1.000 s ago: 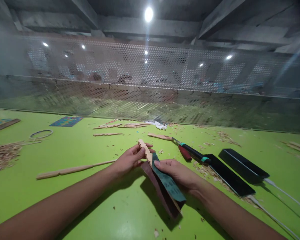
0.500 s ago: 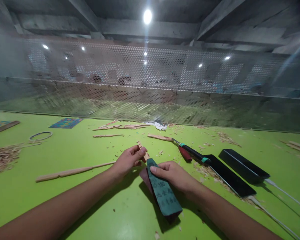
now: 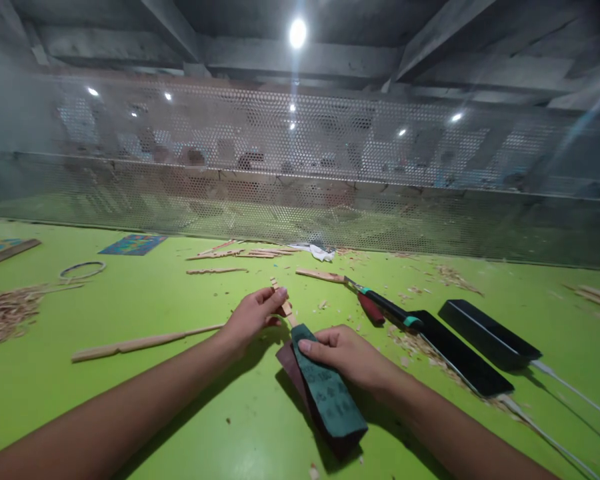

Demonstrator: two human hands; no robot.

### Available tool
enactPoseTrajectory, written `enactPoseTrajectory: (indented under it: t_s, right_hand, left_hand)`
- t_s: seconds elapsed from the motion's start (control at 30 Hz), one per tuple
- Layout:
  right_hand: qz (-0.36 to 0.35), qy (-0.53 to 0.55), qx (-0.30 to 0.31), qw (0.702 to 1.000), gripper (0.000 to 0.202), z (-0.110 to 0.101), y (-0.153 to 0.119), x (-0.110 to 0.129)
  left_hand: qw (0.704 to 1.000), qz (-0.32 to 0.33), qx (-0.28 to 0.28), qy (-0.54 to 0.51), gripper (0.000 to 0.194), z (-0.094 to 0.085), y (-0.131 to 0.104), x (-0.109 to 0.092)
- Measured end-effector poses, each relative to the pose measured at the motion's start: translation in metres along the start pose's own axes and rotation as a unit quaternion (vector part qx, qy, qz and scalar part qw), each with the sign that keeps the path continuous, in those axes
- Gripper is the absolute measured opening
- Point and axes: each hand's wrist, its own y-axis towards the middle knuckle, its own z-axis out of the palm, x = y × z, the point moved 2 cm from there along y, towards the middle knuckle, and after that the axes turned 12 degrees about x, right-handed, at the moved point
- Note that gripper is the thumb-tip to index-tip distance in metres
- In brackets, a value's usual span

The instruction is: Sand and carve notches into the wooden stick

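Note:
Pinched in my left hand (image 3: 256, 315) is a slim, notched wooden stick (image 3: 282, 301), its carved tip poking up past the thumb. My right hand (image 3: 347, 353) grips a folded sheet of sandpaper (image 3: 329, 385), green printed backing outward, brownish grit side showing underneath. The sandpaper wraps the stick's lower part, so that end is hidden. Left of my hands a longer carved wooden stick (image 3: 140, 343) lies on the green table (image 3: 220, 427).
A knife (image 3: 383, 303) with a black and teal handle lies near a red handle (image 3: 371, 310). Two black devices (image 3: 465, 357) with white cables sit at right. Wood shavings (image 3: 7, 317), a ring (image 3: 83, 270) and several carved sticks (image 3: 240, 253) lie around. A perforated screen (image 3: 300, 200) stands behind.
The sandpaper and right hand have slid slightly down the stick toward me, exposing more of it. My left hand has shifted a little up and left with the stick.

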Motion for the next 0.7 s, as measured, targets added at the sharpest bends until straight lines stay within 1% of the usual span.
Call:
enactPoseTrajectory:
  t_s: [0.13,0.23,0.3,0.37,0.47,0.53,0.6,0.7]
  right_hand:
    - [-0.021,-0.006,-0.036,0.999,0.066,-0.005,0.002,0.000]
    - [-0.027,-0.011,-0.040,0.999,0.064,-0.004,0.002,0.002]
    - [-0.016,-0.011,-0.023,1.000,0.062,-0.002,0.001,0.003]
    - [-0.002,-0.008,-0.009,1.000,0.060,0.000,-0.002,0.005]
    - [0.009,0.005,-0.007,1.000,0.057,0.000,-0.006,0.007]
    - [0.013,0.022,-0.015,1.000,0.054,-0.003,-0.008,0.008]
    - [0.014,0.044,-0.031,0.998,0.054,-0.010,-0.008,0.008]
    - [0.005,0.070,-0.067,0.995,0.054,-0.023,-0.005,0.006]
  left_hand:
    - [0.999,-0.006,0.032,-0.005,0.053,0.017,-0.009,0.003]
    - [0.999,-0.005,0.033,-0.004,0.051,0.021,-0.010,0.004]
    - [1.000,-0.004,0.022,-0.002,0.046,0.015,-0.006,0.005]
    - [1.000,-0.005,0.002,0.000,0.040,0.005,-0.001,0.005]
    - [1.000,-0.014,-0.027,0.002,0.032,-0.011,0.008,0.006]
    - [0.999,-0.024,-0.042,-0.004,0.036,-0.020,0.011,0.009]
    - [0.998,-0.031,-0.054,-0.013,0.039,-0.024,0.014,0.012]
    - [0.998,-0.035,-0.055,-0.028,0.038,-0.024,0.013,0.015]
